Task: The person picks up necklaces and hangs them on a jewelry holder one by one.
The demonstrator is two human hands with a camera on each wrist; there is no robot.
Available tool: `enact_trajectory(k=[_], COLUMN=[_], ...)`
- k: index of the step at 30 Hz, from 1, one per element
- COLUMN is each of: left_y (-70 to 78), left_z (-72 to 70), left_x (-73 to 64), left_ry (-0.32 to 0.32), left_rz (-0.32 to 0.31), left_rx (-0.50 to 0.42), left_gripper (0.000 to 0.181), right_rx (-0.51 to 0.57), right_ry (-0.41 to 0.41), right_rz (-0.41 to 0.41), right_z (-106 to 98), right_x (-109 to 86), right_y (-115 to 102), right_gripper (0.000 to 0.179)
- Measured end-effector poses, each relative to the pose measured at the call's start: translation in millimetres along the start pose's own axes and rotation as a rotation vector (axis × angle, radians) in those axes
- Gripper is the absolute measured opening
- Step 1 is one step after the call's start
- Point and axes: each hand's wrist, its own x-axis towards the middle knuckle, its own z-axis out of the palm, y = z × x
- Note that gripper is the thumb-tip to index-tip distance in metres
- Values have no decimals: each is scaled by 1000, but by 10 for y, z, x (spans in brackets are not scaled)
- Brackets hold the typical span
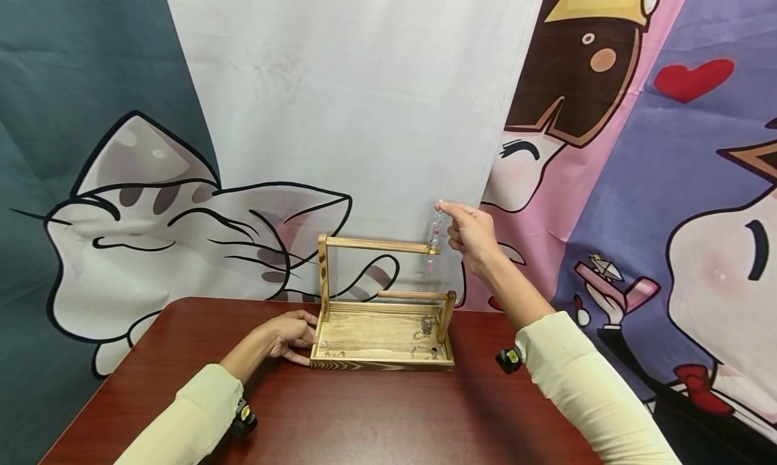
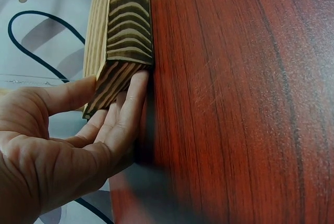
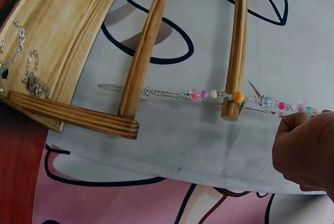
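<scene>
Cartoon-print curtain (image 1: pixel 364 100) behind; red-brown worktop (image 1: pixel 376 411) in lower centre of frame. Wooden stand (image 1: pixel 364 330) on it, near centre. Left hand (image 1: pixel 290 335): fingers part spread, thumb and fingertips gripping the stand's left end. Right hand (image 1: pixel 473 234), right of centre: fingers closed in a pinch on the upper end of the beaded chain (image 1: pixel 435 232), which hangs at the upper bar's tip.

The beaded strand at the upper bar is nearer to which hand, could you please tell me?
The right: the right hand pinches the beaded strand above the upper bar. The left hand is farther away, holding the left end of the wooden tray.
</scene>
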Motion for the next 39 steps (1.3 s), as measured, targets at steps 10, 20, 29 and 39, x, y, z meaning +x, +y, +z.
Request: enact_trajectory(k=[10, 20, 29, 39], left_y=[6, -15, -8, -7], left_z=[24, 18, 16, 9], left_x=[-16, -3, -12, -19], left_ry=[24, 17, 18, 13], left_rz=[1, 2, 4, 8], left_rx=[6, 5, 6, 9], left_gripper=[58, 58, 58, 56], right_rx=[2, 1, -29, -4], right_ry=[-23, -29, -59, -60], right_rz=[6, 48, 60, 62], right_z=[125, 250, 366, 494], right_x=[-36, -77, -108, -122], right_y=[78, 138, 193, 260], right_gripper=[16, 15, 40, 37])
